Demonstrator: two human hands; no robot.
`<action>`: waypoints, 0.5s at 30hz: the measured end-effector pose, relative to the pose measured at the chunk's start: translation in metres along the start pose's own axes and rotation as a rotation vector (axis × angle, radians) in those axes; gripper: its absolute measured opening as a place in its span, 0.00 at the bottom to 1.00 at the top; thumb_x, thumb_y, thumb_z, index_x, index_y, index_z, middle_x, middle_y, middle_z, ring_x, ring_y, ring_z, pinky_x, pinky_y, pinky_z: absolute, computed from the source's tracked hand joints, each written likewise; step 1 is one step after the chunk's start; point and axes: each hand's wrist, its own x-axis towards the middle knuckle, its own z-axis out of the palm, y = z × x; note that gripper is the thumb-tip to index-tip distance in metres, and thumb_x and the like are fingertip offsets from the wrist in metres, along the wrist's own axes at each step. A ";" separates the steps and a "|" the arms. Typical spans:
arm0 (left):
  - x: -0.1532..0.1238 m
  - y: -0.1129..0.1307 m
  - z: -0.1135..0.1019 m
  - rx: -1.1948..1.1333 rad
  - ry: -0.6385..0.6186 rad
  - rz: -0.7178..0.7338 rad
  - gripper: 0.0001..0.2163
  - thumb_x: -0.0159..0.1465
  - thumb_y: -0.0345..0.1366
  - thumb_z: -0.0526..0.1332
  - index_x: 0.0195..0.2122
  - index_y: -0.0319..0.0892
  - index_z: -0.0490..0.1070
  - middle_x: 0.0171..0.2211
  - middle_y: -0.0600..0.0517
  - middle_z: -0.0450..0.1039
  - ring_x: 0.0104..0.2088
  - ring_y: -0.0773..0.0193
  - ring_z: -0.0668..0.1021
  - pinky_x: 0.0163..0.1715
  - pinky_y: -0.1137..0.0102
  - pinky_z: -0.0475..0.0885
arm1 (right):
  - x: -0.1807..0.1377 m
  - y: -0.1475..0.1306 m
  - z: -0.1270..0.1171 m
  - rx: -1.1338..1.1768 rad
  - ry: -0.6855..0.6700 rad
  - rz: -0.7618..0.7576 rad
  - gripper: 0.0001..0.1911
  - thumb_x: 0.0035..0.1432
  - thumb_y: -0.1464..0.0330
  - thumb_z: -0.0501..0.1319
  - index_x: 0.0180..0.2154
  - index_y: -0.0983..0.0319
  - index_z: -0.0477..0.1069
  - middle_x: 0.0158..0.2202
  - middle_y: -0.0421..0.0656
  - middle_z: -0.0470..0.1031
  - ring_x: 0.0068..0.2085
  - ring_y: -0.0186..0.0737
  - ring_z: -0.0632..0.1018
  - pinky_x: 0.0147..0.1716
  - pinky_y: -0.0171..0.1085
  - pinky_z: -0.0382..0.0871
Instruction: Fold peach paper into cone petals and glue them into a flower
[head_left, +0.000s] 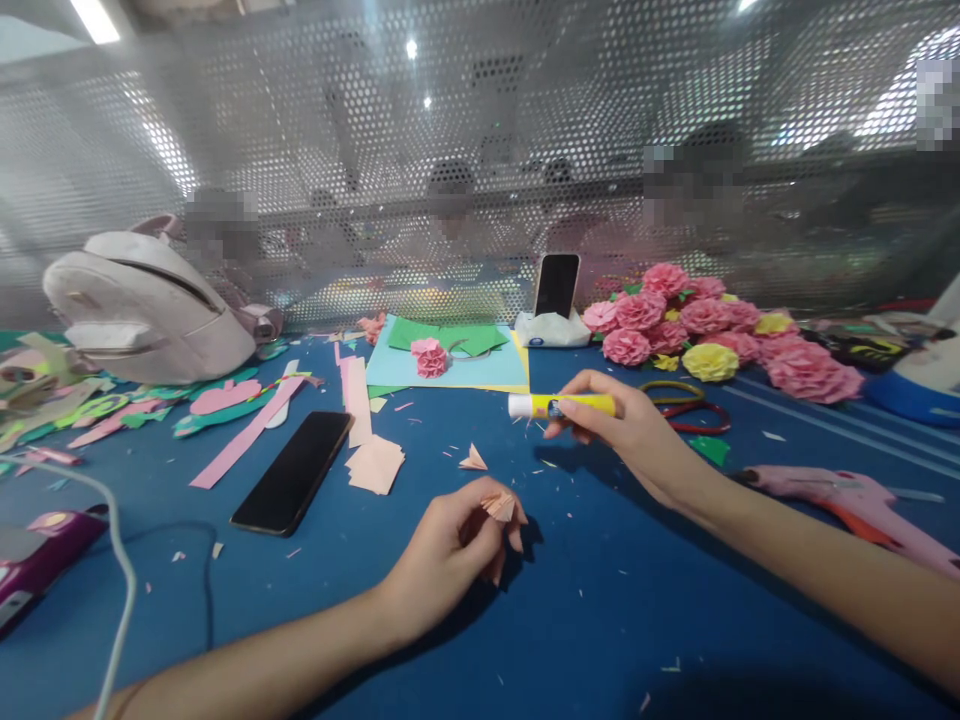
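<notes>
My left hand pinches a small pleated piece of peach paper between thumb and fingers, low over the blue table. Farther right and a little higher, my right hand grips a yellow glue stick lying sideways, its white end pointing left. Another folded peach paper piece rests on the table just beyond my left hand. Left of it lies a stack of peach paper shapes with a peach strip behind.
A black phone lies at left; a white backpack stands behind. A pink paper flower sits on coloured sheets. Pink flowers, scissors and a pink glue gun occupy the right. A perforated metal screen closes the back.
</notes>
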 end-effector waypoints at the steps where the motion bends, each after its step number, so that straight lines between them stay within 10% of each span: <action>1: 0.000 0.000 0.000 0.012 0.002 -0.002 0.13 0.72 0.42 0.50 0.36 0.39 0.65 0.28 0.54 0.67 0.20 0.75 0.67 0.23 0.77 0.63 | 0.001 0.003 0.000 0.069 -0.032 0.071 0.15 0.57 0.58 0.66 0.33 0.60 0.65 0.31 0.42 0.78 0.34 0.38 0.78 0.31 0.34 0.68; 5: -0.001 0.000 -0.002 0.040 -0.005 0.000 0.13 0.72 0.41 0.49 0.34 0.40 0.64 0.28 0.55 0.65 0.21 0.74 0.65 0.24 0.76 0.61 | -0.002 0.015 0.005 0.303 -0.156 0.234 0.14 0.57 0.61 0.66 0.40 0.60 0.67 0.45 0.45 0.77 0.43 0.40 0.78 0.43 0.38 0.70; 15: -0.002 0.009 -0.002 0.146 -0.081 0.011 0.16 0.73 0.40 0.47 0.29 0.40 0.62 0.24 0.56 0.61 0.24 0.71 0.63 0.28 0.75 0.59 | 0.004 0.053 0.003 -0.082 -0.205 -0.035 0.17 0.60 0.58 0.60 0.47 0.59 0.64 0.51 0.50 0.73 0.56 0.50 0.72 0.58 0.52 0.60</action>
